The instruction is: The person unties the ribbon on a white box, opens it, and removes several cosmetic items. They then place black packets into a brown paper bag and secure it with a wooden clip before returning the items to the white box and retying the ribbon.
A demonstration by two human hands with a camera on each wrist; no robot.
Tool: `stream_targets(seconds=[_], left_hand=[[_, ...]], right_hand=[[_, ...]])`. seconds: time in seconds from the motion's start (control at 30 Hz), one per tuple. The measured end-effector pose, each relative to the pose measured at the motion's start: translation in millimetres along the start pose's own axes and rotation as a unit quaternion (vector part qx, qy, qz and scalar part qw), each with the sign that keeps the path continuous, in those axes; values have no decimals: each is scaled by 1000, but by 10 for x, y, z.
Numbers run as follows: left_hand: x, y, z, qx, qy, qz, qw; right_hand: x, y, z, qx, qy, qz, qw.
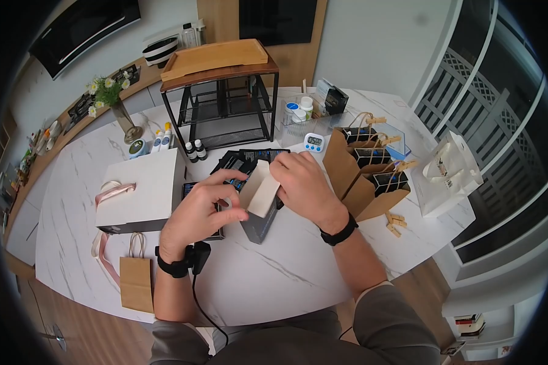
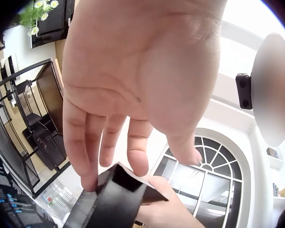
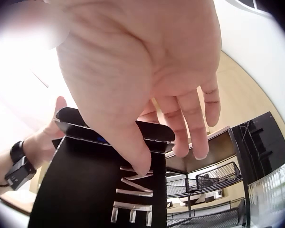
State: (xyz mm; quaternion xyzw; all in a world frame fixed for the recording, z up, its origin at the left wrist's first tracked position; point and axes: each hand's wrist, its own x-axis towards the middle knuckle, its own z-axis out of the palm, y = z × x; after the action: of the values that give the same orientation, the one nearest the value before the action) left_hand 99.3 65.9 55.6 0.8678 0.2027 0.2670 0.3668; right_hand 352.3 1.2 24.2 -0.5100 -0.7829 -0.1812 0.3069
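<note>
A small black cardboard box with a pale inside stands on the table between my hands, its top flaps raised. My right hand pinches its right upper edge. In the right wrist view, the thumb lies on the black face above silver letters, and the index finger goes behind the flap. My left hand is at the box's left side, fingers loosely bent and thumb apart. The left wrist view shows its fingertips right at the rim of the box.
Black packets lie behind the box. At left are a large white box with pink ribbon and a small brown bag. Brown bags with clothespins, a timer and a white bag stand right. A wood-topped rack is behind.
</note>
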Motion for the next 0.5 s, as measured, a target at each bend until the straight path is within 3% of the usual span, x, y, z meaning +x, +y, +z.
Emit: stream_targets(seconds=[0.13, 0.33, 0.5], left_hand=[[10, -10, 17, -4, -61, -4, 998], [7, 23, 11, 6, -85, 52, 995], [47, -81, 60, -37, -85, 37, 995]], right_hand=[[-13, -14, 42, 20, -35, 12, 999], [-32, -19, 90, 17, -40, 19, 999], [-55, -35, 65, 14, -69, 29, 997]])
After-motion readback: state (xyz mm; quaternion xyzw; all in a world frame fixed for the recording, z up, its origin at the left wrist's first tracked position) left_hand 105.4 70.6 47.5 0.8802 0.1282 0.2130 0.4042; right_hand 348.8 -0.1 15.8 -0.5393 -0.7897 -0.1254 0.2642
